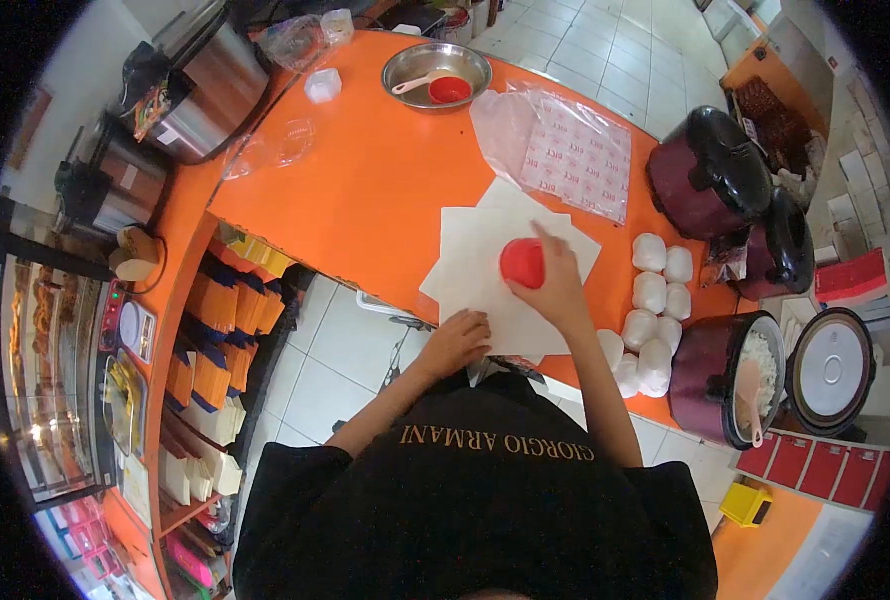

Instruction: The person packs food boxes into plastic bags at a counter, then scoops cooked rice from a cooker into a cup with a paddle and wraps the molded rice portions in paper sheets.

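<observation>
White paper sheets (475, 260) lie fanned in a stack on the orange table (365, 160). Over them my right hand (555, 270) has its fingers around a red cup (522, 262). My left hand (457, 343) rests on the lower left edge of the sheets, its fingers bent; whether it pinches a sheet is hidden. Several white wrapped bundles (649, 291) stand in two columns right of the paper. Beyond the sheets lies a printed plastic packet (580, 155).
At the table's far edge sits a metal bowl (405, 68) with a red cup and a paddle. An open rice cooker (705, 375) holds rice and a paddle, with closed cookers (710, 175) beyond. A scale (137, 328) stands at the left.
</observation>
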Tool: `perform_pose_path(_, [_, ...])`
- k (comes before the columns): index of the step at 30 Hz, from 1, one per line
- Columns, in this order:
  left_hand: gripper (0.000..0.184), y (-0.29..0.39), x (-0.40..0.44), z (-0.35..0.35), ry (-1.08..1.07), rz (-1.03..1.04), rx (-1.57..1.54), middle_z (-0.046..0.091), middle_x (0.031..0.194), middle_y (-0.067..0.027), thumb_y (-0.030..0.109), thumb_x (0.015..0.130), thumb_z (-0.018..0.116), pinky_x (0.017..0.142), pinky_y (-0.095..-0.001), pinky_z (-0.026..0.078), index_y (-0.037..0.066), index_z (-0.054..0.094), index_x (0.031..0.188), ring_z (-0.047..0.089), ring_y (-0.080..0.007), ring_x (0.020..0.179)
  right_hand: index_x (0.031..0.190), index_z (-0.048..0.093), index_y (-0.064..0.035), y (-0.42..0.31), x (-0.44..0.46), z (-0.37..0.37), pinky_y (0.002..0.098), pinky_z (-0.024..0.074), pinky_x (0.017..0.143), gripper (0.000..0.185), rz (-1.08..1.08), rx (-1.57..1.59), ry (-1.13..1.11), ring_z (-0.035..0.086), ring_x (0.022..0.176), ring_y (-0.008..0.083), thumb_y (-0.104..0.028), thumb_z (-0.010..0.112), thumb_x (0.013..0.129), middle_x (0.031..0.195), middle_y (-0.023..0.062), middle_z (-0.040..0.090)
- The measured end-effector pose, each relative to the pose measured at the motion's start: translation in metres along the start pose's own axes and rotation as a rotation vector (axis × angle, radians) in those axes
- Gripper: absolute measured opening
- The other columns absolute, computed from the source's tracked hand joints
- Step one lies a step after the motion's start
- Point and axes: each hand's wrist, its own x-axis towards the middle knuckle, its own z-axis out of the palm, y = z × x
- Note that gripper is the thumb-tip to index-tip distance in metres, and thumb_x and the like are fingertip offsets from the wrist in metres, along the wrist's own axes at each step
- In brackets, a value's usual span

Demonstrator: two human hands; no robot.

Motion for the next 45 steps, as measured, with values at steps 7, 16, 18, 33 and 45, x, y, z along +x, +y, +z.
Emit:
perform_pose_path(7, [0.019,-0.013,-0.005,0.013,0.038,-0.009,-0.007,0.058,0.102,-0.0063,0.014,0.075,0.068,0.094,-0.0413,0.041,0.009,0.057,0.090,0.053,-0.0262,0.111,0.124,0.044,0.0021,0.097,-0.033,-0.013,0.0440,0.0376,0.099,0.071,0.348,0.024,0.486,0.046,0.113,0.0361,-0.027,0.078,0.070,0.118,0.0244,0.047])
perform_pose_path(16, [0.017,0.001,0.029,-0.019,-0.023,-0.259,-0.114,0.060,0.099,-0.0076,0.012,0.076,0.069,0.087,-0.0422,0.043,0.008,0.059,0.089,0.055,-0.0269,0.103,0.117,0.051,-0.0033,0.032,-0.081,-0.012,0.0489,0.0298,0.107,0.051,-0.162,-0.156,0.024,0.041,0.124,0.0344,-0.027,0.071,0.077,0.128,0.0165,0.047])
perform_pose_path(18, [0.022,0.018,0.041,-0.039,0.015,-0.172,-0.049,0.060,0.098,-0.0081,0.012,0.076,0.069,0.086,-0.0413,0.044,0.008,0.059,0.094,0.055,-0.0272,0.102,0.115,0.053,-0.0054,0.026,-0.094,-0.007,0.0516,0.0286,0.107,0.046,-0.173,-0.187,0.000,0.042,0.125,0.0320,-0.022,0.071,0.076,0.127,0.0124,0.050])
perform_pose_path(33, [0.041,-0.017,-0.008,-0.069,-0.075,-0.425,-0.293,0.064,0.091,-0.0058,0.006,0.080,0.066,0.075,-0.0316,0.049,0.008,0.053,0.119,0.060,-0.0196,0.092,0.091,0.069,-0.0071,0.054,-0.132,-0.003,0.0354,0.0454,0.091,0.012,0.072,0.372,-0.023,0.057,0.106,0.0216,-0.013,0.067,0.081,0.103,0.0059,0.065])
perform_pose_path(45, [0.045,-0.031,0.052,-0.057,-0.063,-0.680,0.017,0.059,0.090,-0.0122,0.017,0.080,0.069,0.071,-0.0365,0.047,0.002,0.050,0.117,0.059,-0.0248,0.080,0.082,0.067,0.0012,0.058,-0.125,0.030,0.0319,0.0408,0.055,0.038,0.682,0.400,0.153,0.054,0.061,0.0148,-0.037,0.067,0.082,0.066,0.0050,0.062])
